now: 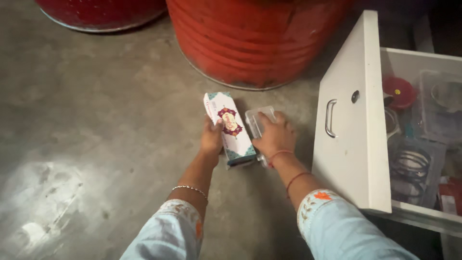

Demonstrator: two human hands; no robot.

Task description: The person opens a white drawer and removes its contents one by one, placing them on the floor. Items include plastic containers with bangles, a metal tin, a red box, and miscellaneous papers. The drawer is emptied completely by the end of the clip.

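Note:
My left hand (pixel 211 137) grips a long white box (pixel 229 127) with a teal border and a maroon ornament, held just above the concrete floor. My right hand (pixel 274 135) rests on a clear plastic box (pixel 257 119) right beside the white box, fingers curled over its top. Both wrists wear thin bracelets, and both sleeves are pale blue with orange embroidery.
A white drawer (pixel 353 125) with a metal handle and a keyhole stands pulled open at the right, holding clear cases of bangles and a red round container (pixel 399 91). Two large red drums (pixel 255 38) stand on the grey concrete floor (pixel 96 120) behind the boxes.

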